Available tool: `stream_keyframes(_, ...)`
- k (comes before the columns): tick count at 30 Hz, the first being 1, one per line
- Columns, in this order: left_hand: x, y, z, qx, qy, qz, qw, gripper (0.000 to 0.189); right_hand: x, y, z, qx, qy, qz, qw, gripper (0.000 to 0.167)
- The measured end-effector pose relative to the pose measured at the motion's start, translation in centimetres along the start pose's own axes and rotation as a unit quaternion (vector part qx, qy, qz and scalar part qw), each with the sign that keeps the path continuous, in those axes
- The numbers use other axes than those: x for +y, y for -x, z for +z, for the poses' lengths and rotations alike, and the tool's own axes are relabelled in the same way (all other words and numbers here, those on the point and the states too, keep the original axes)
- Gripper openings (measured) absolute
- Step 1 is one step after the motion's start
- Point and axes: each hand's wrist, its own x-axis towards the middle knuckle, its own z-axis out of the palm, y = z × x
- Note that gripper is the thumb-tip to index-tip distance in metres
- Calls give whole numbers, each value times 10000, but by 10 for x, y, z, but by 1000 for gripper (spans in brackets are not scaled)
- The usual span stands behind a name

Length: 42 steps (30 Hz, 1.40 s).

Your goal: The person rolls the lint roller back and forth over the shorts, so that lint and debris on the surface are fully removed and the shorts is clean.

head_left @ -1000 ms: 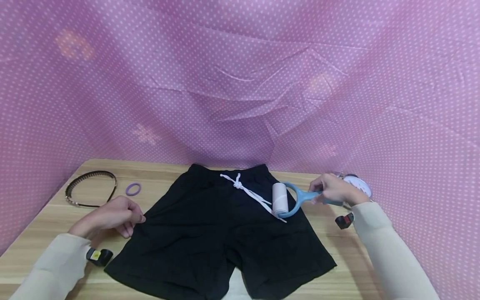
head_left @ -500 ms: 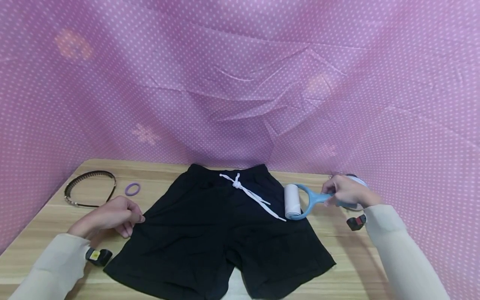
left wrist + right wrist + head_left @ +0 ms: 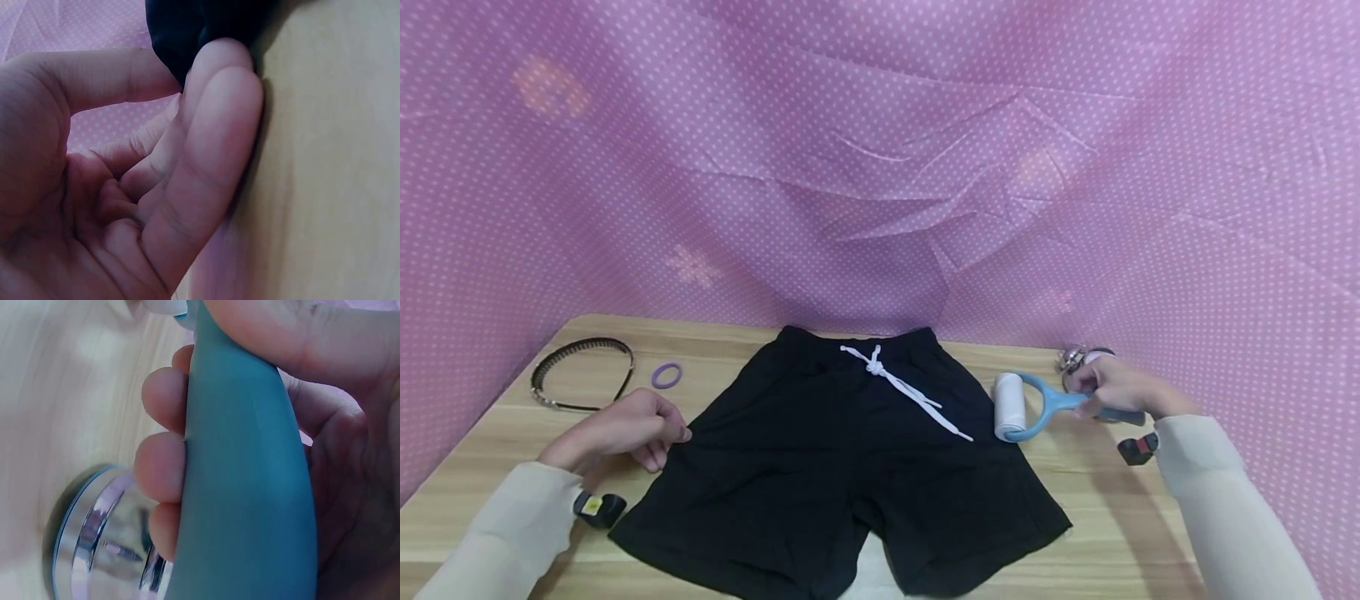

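Observation:
Black shorts (image 3: 775,467) with a white drawstring (image 3: 917,398) lie spread on the wooden table. At their left edge my left hand (image 3: 628,429) pinches the fabric; in the left wrist view the black cloth (image 3: 181,31) runs between thumb and fingers. My right hand (image 3: 1108,387) grips the blue handle of a lint roller (image 3: 1051,408). Its white roll (image 3: 1010,407) is at the right edge of the shorts. The right wrist view has the fingers curled round the blue handle (image 3: 244,462).
A dark headband (image 3: 583,375) and a purple ring-shaped band (image 3: 666,376) lie at the back left. Behind my right hand stands a metal alarm clock (image 3: 1071,358), partly hidden. A pink dotted cloth (image 3: 865,167) hangs behind the table.
The lint roller in my right hand has moved rightward, from beside the drawstring to the right edge of the shorts. My left hand has stayed where it was.

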Motion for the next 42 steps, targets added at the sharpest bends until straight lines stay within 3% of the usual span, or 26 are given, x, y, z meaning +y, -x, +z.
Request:
stream_keyframes(6, -1, -3, -4, 26, -50, -40, 10000, 20, 5, 6, -7, -76, -27, 287, 9996, 21)
stream_keyframes(18, 6, -4, -4, 105, -146, -111, 9998, 20, 12, 16, -16, -71, -53, 179, 9998, 18)
stream_keyframes(25, 8, 9, -1, 175, 249, -281, 9991, 37, 1, 16, -12, 377, -361, 22, 9986, 14)
stream_keyframes(28, 4, 18, -2, 107, 397, -225, 9989, 38, -20, 11, -10, 649, -927, -164, 9934, 18)
stream_keyframes(34, -8, 33, -5, -336, 526, 3, 9981, 35, -87, -14, 17, 869, -1968, -1445, 9658, 22)
stream_keyframes(38, -16, 40, -1, -673, 783, 102, 9946, 32, -152, -34, 54, 729, -2352, -2178, 9444, 23)
stream_keyframes(42, -22, 38, 0, -1049, 989, 250, 9892, 32, -220, -43, 101, 424, -2604, -2371, 9350, 23)
